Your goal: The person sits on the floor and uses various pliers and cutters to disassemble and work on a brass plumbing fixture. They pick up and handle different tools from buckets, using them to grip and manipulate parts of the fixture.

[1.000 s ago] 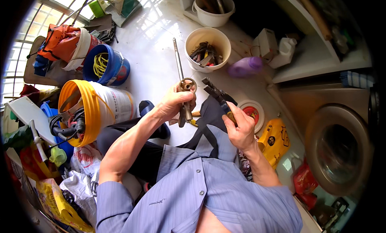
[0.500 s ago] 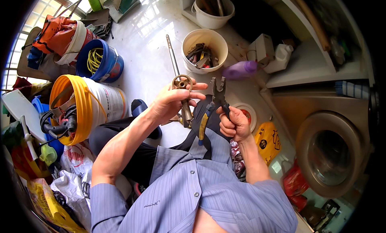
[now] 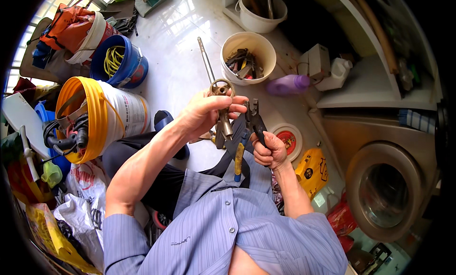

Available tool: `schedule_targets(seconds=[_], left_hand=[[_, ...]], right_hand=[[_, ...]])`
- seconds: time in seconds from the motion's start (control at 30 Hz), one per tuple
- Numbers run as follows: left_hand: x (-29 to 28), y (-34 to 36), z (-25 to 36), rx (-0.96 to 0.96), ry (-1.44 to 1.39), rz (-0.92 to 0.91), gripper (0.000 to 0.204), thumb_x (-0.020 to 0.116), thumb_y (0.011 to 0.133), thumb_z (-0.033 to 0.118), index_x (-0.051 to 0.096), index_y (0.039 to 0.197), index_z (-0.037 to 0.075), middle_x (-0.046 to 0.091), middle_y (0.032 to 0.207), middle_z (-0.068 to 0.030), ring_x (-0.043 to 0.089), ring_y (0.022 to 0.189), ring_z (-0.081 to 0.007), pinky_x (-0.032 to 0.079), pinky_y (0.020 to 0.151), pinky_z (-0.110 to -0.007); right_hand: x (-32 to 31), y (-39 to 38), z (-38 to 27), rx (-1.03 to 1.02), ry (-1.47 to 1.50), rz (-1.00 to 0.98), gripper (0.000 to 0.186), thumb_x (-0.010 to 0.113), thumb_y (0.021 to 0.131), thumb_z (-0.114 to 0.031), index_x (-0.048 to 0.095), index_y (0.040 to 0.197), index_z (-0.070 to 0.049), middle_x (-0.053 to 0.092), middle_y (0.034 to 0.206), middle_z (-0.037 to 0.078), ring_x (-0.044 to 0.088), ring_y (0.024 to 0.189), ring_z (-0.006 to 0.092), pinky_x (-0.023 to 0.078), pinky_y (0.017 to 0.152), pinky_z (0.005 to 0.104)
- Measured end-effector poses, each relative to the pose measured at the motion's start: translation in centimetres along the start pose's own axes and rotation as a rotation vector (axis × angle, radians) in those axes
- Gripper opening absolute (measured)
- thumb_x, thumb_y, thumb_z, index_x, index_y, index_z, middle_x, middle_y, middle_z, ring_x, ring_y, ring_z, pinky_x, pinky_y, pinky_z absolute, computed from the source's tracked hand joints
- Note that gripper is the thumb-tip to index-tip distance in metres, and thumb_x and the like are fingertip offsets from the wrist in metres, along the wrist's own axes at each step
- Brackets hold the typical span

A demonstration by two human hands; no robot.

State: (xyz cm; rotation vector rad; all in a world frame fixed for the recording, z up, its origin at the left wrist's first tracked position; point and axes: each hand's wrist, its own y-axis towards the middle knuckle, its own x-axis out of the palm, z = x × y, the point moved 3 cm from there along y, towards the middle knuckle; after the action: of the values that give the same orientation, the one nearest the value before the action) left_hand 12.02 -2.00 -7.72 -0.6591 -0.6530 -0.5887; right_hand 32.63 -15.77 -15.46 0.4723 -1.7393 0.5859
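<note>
My left hand (image 3: 203, 109) is closed around a brass-coloured metal fitting (image 3: 226, 124) with a round ring (image 3: 231, 84) at its top. A long, thin silver rod (image 3: 205, 57) points away from the ring toward the far side; I cannot make out what kind of part this is. To the right, my right hand (image 3: 270, 152) grips a pair of pliers (image 3: 256, 119) by one dark handle. Their jaws are spread and point up, close beside the left fingertips. The other handle (image 3: 239, 162), yellow and blue, hangs loose over my lap.
Beyond my hands stands a white bucket of tools (image 3: 259, 40), with a purple bottle (image 3: 288, 85) beside it. On the left are a yellow-rimmed bucket (image 3: 95, 125) and a blue bucket (image 3: 136, 71). A front-loading washing machine (image 3: 349, 149) stands on the right.
The pliers have come left and slightly down, nearer to the left fingers and the metal fitting. The fitting has shifted a little right and tilted. The whole view has turned slightly.
</note>
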Motion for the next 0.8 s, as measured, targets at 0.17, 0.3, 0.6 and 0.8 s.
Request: schedule_targets(seconds=[0.17,0.3,0.6,0.8], left_hand=[[-0.1,0.1,-0.2,-0.061,-0.030,0.051,0.044,0.075,0.089,0.026,0.059,0.122,0.001,0.064,0.129,-0.0236,0.067,0.115,-0.0297,0.054,0.103,-0.042],[-0.2,0.4,-0.2,-0.084,-0.046,0.050,0.045,0.074,0.090,0.026,0.058,0.123,0.000,0.064,0.128,-0.0246,0.067,0.115,-0.0308,0.054,0.103,-0.043],[0.2,0.5,0.4,-0.104,0.056,0.059,0.039,0.073,0.092,0.025,0.059,0.120,0.001,0.066,0.123,-0.0228,0.069,0.110,-0.0284,0.055,0.100,-0.042],[0.0,0.3,0.4,-0.106,0.129,0.087,0.033,0.073,0.092,0.025,0.060,0.114,0.004,0.068,0.119,-0.0206,0.070,0.107,-0.0270,0.057,0.095,-0.039]], right_hand=[[-0.8,-0.2,0.3,-0.002,0.006,0.005,0.041,0.056,0.106,-0.032,0.058,0.127,0.003,0.035,0.058,-0.004,0.033,0.040,0.0063,0.027,0.038,0.0234],[-1.3,-0.3,0.5,-0.014,0.024,0.008,0.041,0.057,0.105,-0.031,0.058,0.127,0.004,0.036,0.058,-0.003,0.033,0.040,0.0064,0.027,0.038,0.0234],[-1.5,-0.1,0.2,-0.022,-0.018,0.012,0.041,0.059,0.105,-0.029,0.058,0.126,0.006,0.036,0.058,-0.003,0.033,0.041,0.0067,0.027,0.038,0.0237],[-1.3,0.4,-0.8,-0.077,-0.142,0.034,0.042,0.060,0.104,-0.028,0.057,0.129,0.006,0.038,0.060,-0.002,0.034,0.042,0.0072,0.028,0.039,0.0236]])
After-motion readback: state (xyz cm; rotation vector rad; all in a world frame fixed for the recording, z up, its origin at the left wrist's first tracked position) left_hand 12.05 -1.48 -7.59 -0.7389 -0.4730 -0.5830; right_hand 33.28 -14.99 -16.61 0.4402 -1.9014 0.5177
